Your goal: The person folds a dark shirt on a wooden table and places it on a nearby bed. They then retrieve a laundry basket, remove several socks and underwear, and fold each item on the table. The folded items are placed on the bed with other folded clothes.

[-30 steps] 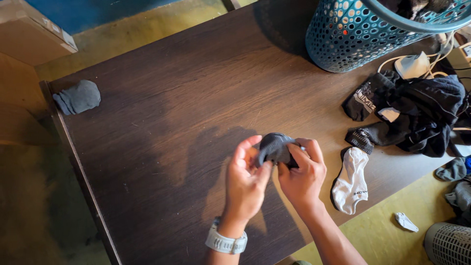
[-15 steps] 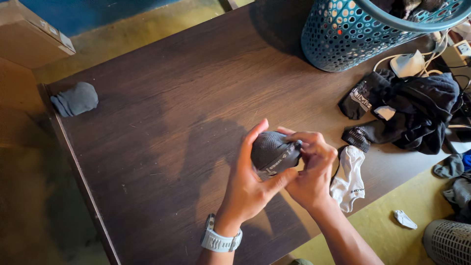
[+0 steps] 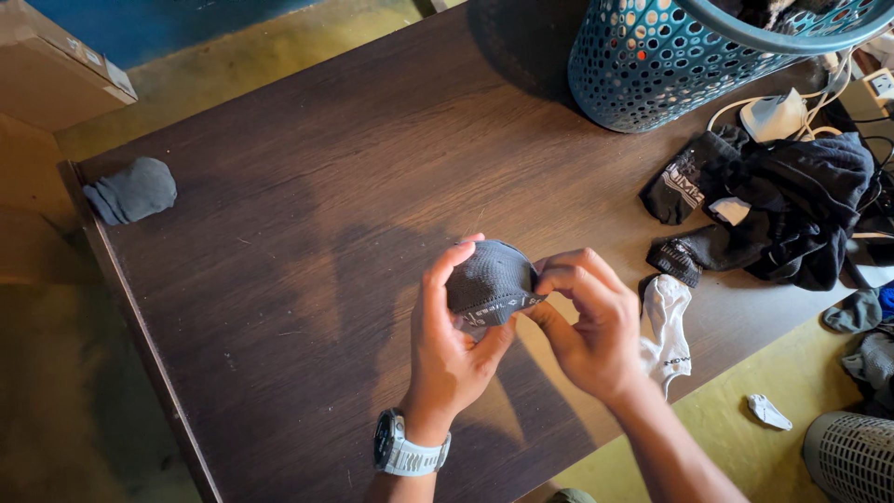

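Observation:
A dark grey rolled sock bundle (image 3: 489,280) is held above the dark wooden table (image 3: 307,186). My left hand (image 3: 447,349) cups it from below and the left, thumb along its side. My right hand (image 3: 591,321) pinches the bundle's cuff edge on its right side. A grey watch sits on my left wrist. Another rolled grey sock bundle (image 3: 130,191) lies at the table's far left edge.
A teal perforated laundry basket (image 3: 689,61) stands at the back right. A pile of dark socks (image 3: 773,205) and a white sock (image 3: 666,331) lie on the right of the table. White cables, a cardboard box (image 3: 56,56) and a grey basket (image 3: 852,456) surround it.
Both hands have kept turning the sock bundle; it shifted slightly left and its cuff now faces down and right. The view drifted a little to the right.

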